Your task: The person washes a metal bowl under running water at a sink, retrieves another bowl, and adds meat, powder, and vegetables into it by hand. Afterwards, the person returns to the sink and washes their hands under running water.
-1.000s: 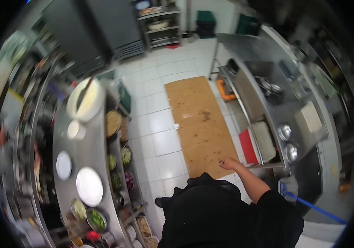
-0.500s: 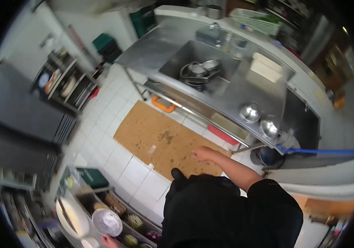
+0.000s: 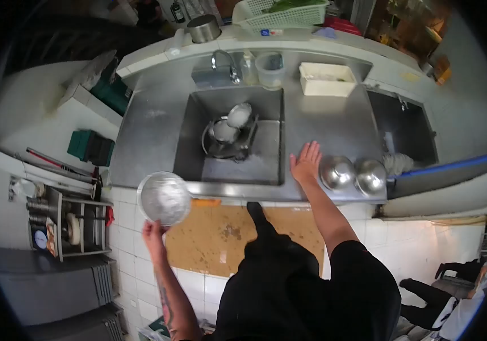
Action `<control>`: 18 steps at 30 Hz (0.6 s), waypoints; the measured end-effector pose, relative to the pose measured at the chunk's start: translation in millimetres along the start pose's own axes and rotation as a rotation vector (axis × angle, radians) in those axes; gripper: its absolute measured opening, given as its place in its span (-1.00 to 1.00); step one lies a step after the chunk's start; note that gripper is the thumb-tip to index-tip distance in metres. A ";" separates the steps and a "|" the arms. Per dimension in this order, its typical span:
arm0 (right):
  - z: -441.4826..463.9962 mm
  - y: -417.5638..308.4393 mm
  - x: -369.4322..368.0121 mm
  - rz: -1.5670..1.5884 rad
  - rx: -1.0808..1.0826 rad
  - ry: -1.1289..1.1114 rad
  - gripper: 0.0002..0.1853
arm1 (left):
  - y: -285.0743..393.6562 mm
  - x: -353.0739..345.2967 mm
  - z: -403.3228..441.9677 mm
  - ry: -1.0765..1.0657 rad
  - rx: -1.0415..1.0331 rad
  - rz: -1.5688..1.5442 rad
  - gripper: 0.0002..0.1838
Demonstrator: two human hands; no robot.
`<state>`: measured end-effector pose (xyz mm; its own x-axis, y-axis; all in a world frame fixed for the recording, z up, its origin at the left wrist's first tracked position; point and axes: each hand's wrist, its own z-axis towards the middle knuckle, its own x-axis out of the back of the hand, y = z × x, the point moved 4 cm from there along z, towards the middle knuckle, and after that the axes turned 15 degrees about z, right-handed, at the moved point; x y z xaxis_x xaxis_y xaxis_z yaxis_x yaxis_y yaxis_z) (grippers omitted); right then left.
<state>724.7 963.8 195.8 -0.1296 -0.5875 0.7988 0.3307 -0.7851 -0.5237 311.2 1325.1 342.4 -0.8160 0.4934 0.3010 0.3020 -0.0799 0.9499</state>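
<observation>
Left hand (image 3: 153,232): bare, thumb and fingers clamped on the near rim of a bowl.
Bowl (image 3: 164,199): round and wide, silvery grey, its inside streaked with a cloudy white sheen; held up at the front edge of the worktop, left of the sink.
Right hand (image 3: 307,163): bare and flat, palm down, fingers slightly apart; it holds nothing. Whether it presses on the metal beneath, I cannot tell.
Metal bowls (image 3: 353,174): two, rounded, mirror-bright, side by side just right of that hand.
Worktop (image 3: 147,131): smooth brushed steel with soft reflections.
Sink (image 3: 260,167): deep, square-cornered steel, with a jumble of shiny round pans (image 3: 229,133) inside.
Back of the worktop: a curved chrome tap (image 3: 226,65), a clear bottle (image 3: 248,69), a cloudy plastic tub (image 3: 270,69) and a cream rectangular box (image 3: 327,82).
Floor: glossy white square tiles (image 3: 189,285) under a flat brown mat (image 3: 203,241), blotched with dark stains.
</observation>
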 end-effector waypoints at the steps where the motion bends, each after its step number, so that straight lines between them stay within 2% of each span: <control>1: 32.8 -7.2 -18.0 0.011 -0.002 0.002 -0.24 | -1.8 -30.2 20.6 -0.061 0.061 -0.042 -0.92; 3: 90.7 -26.7 -46.3 0.023 0.036 0.012 -0.25 | -6.0 -85.2 55.7 -0.192 0.206 -0.048 -0.89; 4: 125.3 -55.3 -53.7 -0.038 0.102 -0.165 -0.22 | -28.9 -106.9 77.6 -0.201 0.244 -0.016 -0.89; 6: 182.9 -104.4 -97.8 0.248 0.069 -0.493 -0.20 | -40.1 -152.9 114.5 -0.285 0.277 0.054 -0.79; 8: 236.0 -147.5 -154.9 0.646 -0.227 -0.630 -0.20 | -48.9 -190.0 153.3 -0.313 0.230 0.123 -0.77; 10: 270.4 -195.2 -174.7 0.792 -0.054 -0.264 -0.23 | -60.5 -214.9 193.7 -0.357 0.209 0.211 -0.76; 11: 276.2 -207.5 -188.8 0.786 -0.058 -0.263 -0.23 | -67.9 -225.8 212.4 -0.378 0.116 0.341 -0.75; 12: 274.1 -221.4 -211.0 0.622 0.015 -0.462 -0.29 | -63.9 -233.2 227.2 -0.396 0.020 0.472 -0.74; 13: 268.9 -230.8 -231.2 0.457 0.086 -0.657 -0.35 | -62.9 -240.1 242.1 -0.399 0.022 0.477 -0.74; 14: 267.3 -231.8 -246.4 0.461 0.082 -0.660 -0.35 | -54.9 -251.2 254.1 -0.418 0.061 0.502 -0.74; 16: 253.7 -236.6 -278.4 0.404 0.091 -0.854 -0.49 | -61.5 -270.6 281.3 -0.421 0.110 0.469 -0.75; 18: 230.4 -224.8 -247.0 0.896 -0.074 -0.405 -0.55 | -76.6 -300.0 305.0 -0.430 0.179 0.297 -0.78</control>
<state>897.7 1330.6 184.5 0.4744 -0.8705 0.1312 0.0891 -0.1008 -0.9909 683.1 1447.3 153.8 -0.4199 0.7843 0.4566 0.5982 -0.1392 0.7892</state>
